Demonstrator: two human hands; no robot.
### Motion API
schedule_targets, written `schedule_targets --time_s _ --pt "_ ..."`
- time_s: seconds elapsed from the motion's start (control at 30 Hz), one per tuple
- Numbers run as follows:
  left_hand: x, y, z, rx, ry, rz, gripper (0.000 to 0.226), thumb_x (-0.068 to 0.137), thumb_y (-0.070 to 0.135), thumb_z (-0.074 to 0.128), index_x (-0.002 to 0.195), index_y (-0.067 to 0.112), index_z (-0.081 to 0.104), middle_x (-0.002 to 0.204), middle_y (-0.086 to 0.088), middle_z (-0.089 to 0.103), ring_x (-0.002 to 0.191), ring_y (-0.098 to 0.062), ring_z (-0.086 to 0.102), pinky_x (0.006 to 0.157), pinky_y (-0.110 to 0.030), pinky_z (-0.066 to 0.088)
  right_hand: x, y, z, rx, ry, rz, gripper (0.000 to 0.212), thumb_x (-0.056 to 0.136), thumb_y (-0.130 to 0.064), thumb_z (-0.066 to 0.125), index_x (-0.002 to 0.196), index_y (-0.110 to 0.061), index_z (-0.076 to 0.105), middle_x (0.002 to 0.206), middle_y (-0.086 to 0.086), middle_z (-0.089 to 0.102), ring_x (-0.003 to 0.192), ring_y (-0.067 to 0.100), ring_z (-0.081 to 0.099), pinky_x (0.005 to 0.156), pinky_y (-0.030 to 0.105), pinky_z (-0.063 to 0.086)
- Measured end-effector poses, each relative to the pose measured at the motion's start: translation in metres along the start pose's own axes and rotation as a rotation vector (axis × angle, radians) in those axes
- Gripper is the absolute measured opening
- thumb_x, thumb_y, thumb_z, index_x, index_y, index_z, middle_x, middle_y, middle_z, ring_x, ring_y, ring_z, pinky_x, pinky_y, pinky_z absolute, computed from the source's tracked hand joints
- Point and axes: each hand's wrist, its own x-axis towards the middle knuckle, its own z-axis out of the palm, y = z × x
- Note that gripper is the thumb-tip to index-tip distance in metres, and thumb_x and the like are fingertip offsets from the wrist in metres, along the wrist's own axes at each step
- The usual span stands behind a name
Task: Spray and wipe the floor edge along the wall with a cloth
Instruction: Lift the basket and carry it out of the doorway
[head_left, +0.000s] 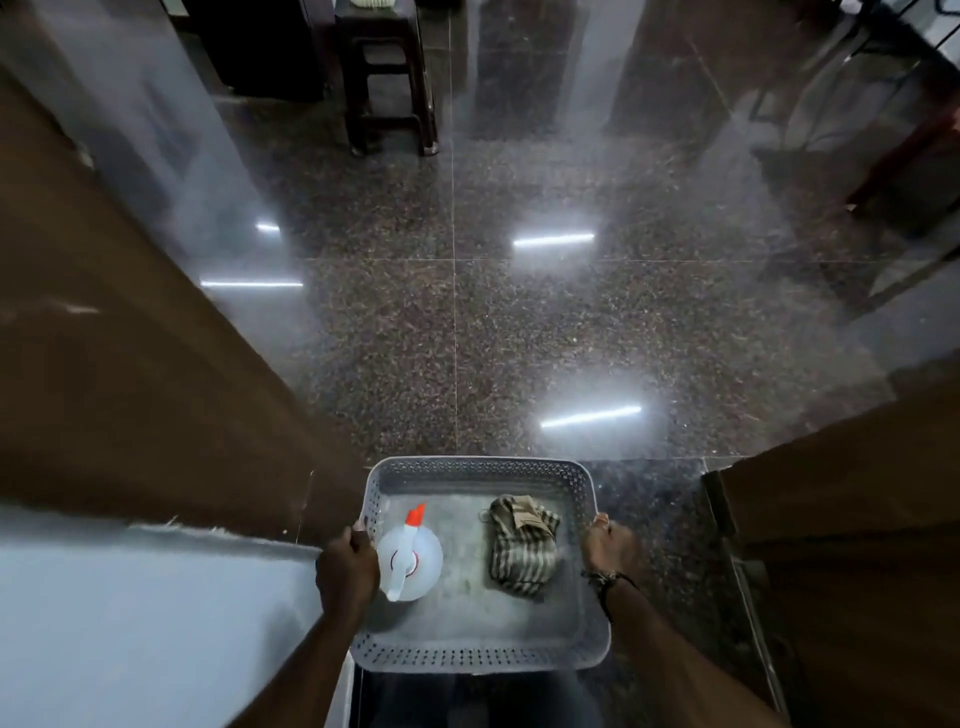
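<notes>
Head view shows my left hand (347, 564) and right hand (605, 540) each curled in a grip on the basket (478, 657) rim, spray bottle (409, 558) upright and cloth (522, 551) loose between them, so I judge a tilt could topple the bottle.

No legible text, label, brand, number or sign is showing anywhere in view. The spray bottle (410, 558) in the basket (480, 657) is showing only a red ring mark on its top, not readable as lettering.
</notes>
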Motion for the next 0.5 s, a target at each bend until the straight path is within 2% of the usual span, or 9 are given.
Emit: schedule_targets --time_s 0.1,0.17,0.23,0.33,0.5 --pt "0.05 -0.004 0.029 -0.066 -0.04 -0.064 0.029 0.095 0.019 0.046 0.083 -0.001 0.064 0.087 -0.03 0.066 0.086 -0.044 0.062 0.076 -0.044 0.047 0.041 -0.013 0.037 -0.029 -0.026 0.04 0.041 0.099 -0.022 0.039 0.101 0.006 0.068 0.11 0.03 0.066 0.098 0.039 0.062 0.072 0.033 0.04" --pt "0.084 -0.017 0.058 -0.069 -0.054 -0.093 0.029 0.094 0.02 0.045 0.076 0.003 0.059 0.08 -0.026 0.065 0.079 -0.039 0.061 0.07 -0.039 0.043 0.076 -0.015 0.07 -0.047 -0.042 0.061 0.041 0.1 -0.023 0.038 0.101 0.005 0.068 0.109 0.029 0.066 0.098 0.04 0.061 0.074 0.034 0.042" --pt "0.113 -0.028 0.086 -0.066 -0.056 -0.097 0.028 0.095 0.012 0.045 0.069 0.004 0.053 0.071 -0.023 0.061 0.072 -0.034 0.059 0.066 -0.037 0.038 0.109 -0.015 0.103 -0.05 -0.051 0.071 0.04 0.1 -0.021 0.037 0.104 0.006 0.067 0.109 0.031 0.065 0.098 0.04 0.059 0.071 0.031 0.037" --pt "0.161 -0.061 0.139 -0.075 -0.057 -0.11 0.029 0.095 0.006 0.043 0.067 0.004 0.051 0.06 -0.011 0.052 0.065 -0.028 0.053 0.063 -0.035 0.035 0.169 -0.003 0.167 -0.074 -0.054 0.086 0.038 0.1 -0.02 0.038 0.103 0.003 0.067 0.108 0.029 0.065 0.09 0.036 0.056 0.072 0.031 0.037" --pt "0.236 -0.137 0.235 -0.046 -0.031 -0.134 0.031 0.096 0.006 0.044 0.067 0.001 0.053 0.059 -0.01 0.052 0.062 -0.027 0.051 0.058 -0.034 0.033 0.27 0.03 0.277 -0.076 -0.073 0.087 0.039 0.1 -0.021 0.037 0.104 0.003 0.068 0.112 0.028 0.065 0.101 0.04 0.059 0.074 0.031 0.038"
